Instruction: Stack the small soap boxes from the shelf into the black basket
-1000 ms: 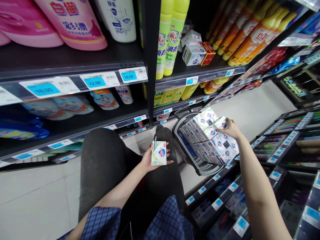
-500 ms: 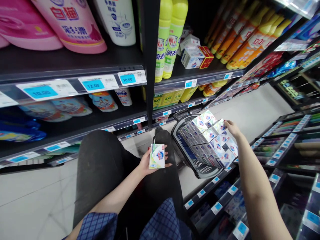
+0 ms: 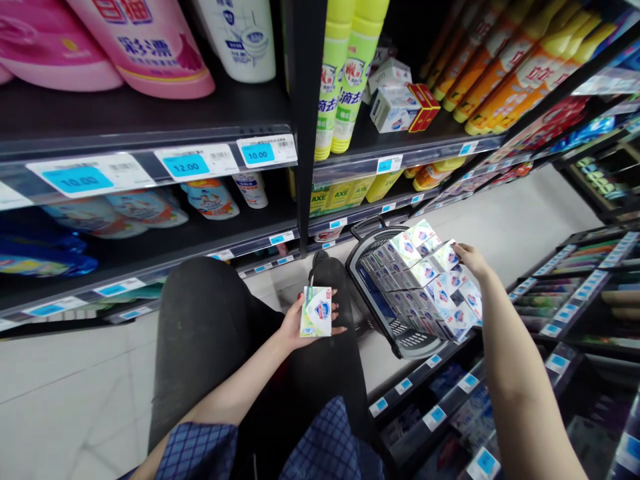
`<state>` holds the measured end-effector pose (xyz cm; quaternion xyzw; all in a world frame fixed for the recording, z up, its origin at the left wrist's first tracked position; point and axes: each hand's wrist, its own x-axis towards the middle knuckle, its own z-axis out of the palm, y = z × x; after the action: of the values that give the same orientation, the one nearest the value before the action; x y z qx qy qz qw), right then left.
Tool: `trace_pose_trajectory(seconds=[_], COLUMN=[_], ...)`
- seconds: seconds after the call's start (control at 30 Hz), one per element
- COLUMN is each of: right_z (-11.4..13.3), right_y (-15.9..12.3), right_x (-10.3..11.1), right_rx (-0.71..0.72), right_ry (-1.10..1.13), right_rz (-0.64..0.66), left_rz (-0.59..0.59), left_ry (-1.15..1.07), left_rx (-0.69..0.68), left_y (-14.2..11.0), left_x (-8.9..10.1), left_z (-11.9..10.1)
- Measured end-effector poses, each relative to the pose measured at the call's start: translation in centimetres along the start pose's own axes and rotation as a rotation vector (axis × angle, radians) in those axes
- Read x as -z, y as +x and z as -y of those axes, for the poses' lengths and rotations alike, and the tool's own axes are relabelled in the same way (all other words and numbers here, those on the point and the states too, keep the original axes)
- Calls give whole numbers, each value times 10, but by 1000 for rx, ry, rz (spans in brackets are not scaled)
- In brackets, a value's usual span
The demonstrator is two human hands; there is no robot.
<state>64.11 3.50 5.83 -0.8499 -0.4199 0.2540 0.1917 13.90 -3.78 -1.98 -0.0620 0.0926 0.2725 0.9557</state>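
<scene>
Above my right knee, my left hand grips a small white and green soap box, its printed front facing up. The fingers wrap behind it and their tips show at its right edge. To the right stands a dark plastic shopping basket packed with stacked soap boxes of the same look. My right hand reaches to the top of the stack, its fingertips closed on the edge of one white soap box. That box still lies against its neighbours. The thumb's grip is partly hidden.
Shelves on the left hold pink detergent bottles and a white bottle. Yellow-green bottles, a few loose boxes and orange bottles stand farther along. Low shelving with price tags borders the right, beyond the basket.
The view has shifted slightly, so the shelves sit a little differently in it. My left hand keeps its soap box, and my right hand stays at the same box on the stack.
</scene>
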Motion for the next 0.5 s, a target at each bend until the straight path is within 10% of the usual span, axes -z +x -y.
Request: trace_pose_trajectory(seconds=[0.5], right_z=[-2], right_y=[-3], right_x=[-3], right_rx=[-64], right_ry=[21], right_rz=[36], left_rz=[-36], left_ry=[9], left_rx=[-7], left_y=[0], left_x=[-2], left_z=[1])
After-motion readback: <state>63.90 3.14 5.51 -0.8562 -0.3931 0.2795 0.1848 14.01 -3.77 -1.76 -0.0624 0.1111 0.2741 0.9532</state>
